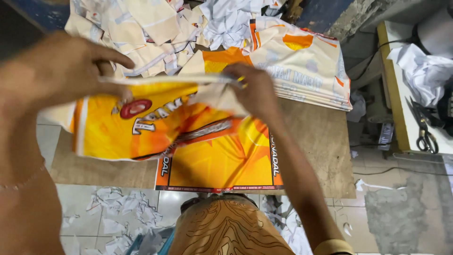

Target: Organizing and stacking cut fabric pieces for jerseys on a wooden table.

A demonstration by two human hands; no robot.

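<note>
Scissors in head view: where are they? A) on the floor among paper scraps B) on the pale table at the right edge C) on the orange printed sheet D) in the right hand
B: the scissors lie on the pale table at the right edge of the view, apart from both hands; the left hand and right hand pinch the orange printed sheet instead.
</note>
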